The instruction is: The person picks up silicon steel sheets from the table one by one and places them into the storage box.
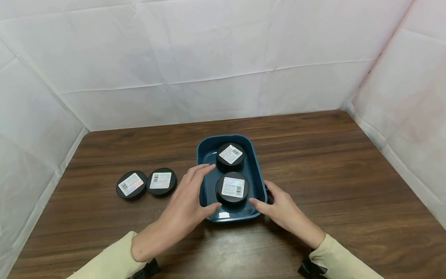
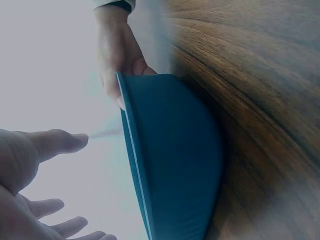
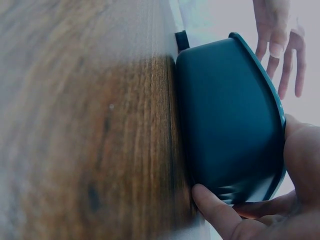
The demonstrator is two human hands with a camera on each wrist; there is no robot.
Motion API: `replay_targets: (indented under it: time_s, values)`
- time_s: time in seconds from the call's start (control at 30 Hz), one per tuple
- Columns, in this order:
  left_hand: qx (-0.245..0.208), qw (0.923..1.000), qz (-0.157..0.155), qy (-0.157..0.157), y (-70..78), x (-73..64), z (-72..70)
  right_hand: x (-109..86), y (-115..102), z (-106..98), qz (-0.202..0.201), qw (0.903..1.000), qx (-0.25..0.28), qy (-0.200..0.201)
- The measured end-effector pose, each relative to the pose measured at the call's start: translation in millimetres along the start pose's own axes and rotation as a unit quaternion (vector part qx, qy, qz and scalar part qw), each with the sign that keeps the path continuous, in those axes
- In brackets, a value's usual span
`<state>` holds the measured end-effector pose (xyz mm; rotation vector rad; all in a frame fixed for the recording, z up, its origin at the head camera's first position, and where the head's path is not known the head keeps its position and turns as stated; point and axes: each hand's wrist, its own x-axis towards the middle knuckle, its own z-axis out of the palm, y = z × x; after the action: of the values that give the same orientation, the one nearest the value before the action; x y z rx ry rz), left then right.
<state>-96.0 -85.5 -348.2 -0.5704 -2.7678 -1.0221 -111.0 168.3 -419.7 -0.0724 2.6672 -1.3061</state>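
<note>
A blue tray (image 1: 259, 170) with rounded corners sits on the table. In it are round black discs with white barcode labels: a far disc (image 1: 226, 159) and a near disc (image 1: 219, 193). The right hand (image 1: 283, 207) grips the tray's near right side, thumb over the rim and fingers against the outer wall, as the right wrist view shows too. Over the tray's left rim hovers the left hand (image 1: 186, 199), its fingers spread and thumb apart, holding nothing. In the left wrist view, the left hand (image 2: 35, 185) is clear of the tray wall (image 2: 175, 155).
Left of the tray, two more labelled black discs lie side by side on the wooden table (image 1: 324, 162): a left disc (image 1: 141, 191) and a right disc (image 1: 170, 190). White sheeting (image 1: 216, 50) stands behind the table and along both sides.
</note>
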Motion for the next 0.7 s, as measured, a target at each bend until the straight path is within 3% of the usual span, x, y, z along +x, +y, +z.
replay_targets:
  time_s: [0.4,0.7]
  values:
    - [-0.040,0.9977,-0.052,0.016,-18.0,-6.4,-10.8,-0.2,0,0,-0.001,0.9999,-0.015,-0.003]
    - [-0.040,0.9953,-0.081,0.033,-31.4,-10.6,-19.1,-0.7,1,-1,-0.003,0.9999,-0.008,-0.007]
